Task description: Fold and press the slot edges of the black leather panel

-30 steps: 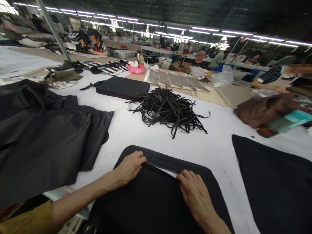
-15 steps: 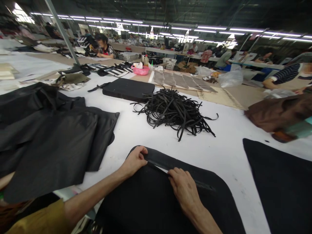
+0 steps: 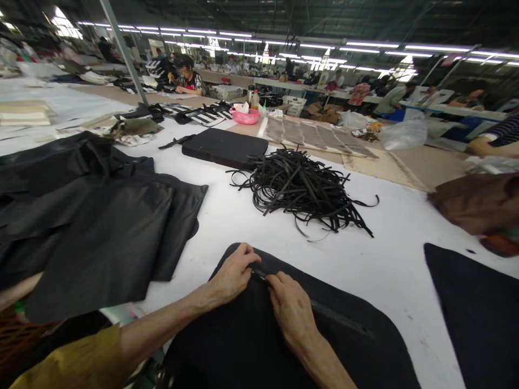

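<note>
A large black panel [image 3: 259, 340] with rounded corners lies on the white table in front of me. Near its far edge runs a narrow, slightly shinier band [image 3: 344, 319]. My left hand [image 3: 233, 275] pinches a thin black strip at the left end of this band. Close beside it, my right hand [image 3: 291, 305] has its fingers curled down on the same strip. A small pale sliver shows between the two sets of fingertips. The fingers partly hide the strip, so its ends cannot be made out.
Beyond the panel is a tangled heap of black strips [image 3: 304, 186], beside a stack of black panels [image 3: 223, 146]. Black sheets [image 3: 101, 232] cover the left side, with another person's arm [image 3: 20, 289] below. Another black panel [image 3: 478, 313] and brown fabric [image 3: 478, 202] lie right.
My right hand has come left, closer to my left hand, narrowing the pale gap between them. The whole view has shifted, so the surroundings appear farther right.
</note>
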Demonstrator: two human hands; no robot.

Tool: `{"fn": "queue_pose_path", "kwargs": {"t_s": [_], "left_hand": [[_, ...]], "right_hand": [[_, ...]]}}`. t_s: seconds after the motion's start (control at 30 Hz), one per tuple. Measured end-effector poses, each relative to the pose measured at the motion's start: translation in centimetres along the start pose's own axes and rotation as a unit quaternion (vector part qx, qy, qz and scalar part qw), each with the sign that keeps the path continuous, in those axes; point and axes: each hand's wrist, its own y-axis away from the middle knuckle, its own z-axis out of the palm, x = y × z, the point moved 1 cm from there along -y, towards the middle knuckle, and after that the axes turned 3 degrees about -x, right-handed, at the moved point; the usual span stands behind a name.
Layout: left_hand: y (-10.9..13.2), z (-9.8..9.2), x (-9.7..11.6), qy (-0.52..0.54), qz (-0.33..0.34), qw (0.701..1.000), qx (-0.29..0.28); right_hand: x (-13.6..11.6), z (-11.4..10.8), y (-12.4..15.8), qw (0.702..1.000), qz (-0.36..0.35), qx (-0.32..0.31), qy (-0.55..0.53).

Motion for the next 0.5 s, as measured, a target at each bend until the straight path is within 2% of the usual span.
{"fn": "queue_pose_path", "kwargs": {"t_s": [0.17, 0.37, 0.5], "left_hand": [[0.3, 0.2, 0.5, -0.068, 0.04, 0.997, -0.018], [0.0, 0.8, 0.2, -0.069, 0.046, 0.994, -0.074], [-0.2, 1.1, -0.1, -0.109, 0.063, 0.988, -0.086]], "right_hand": [[0.1, 0.5, 0.0, 1.0, -0.002, 0.013, -0.006], [0.3, 0.8, 0.2, 0.998, -0.033, 0.058, 0.014], [0.4, 0.9, 0.2, 0.997, -0.04, 0.052, 0.033]]}}
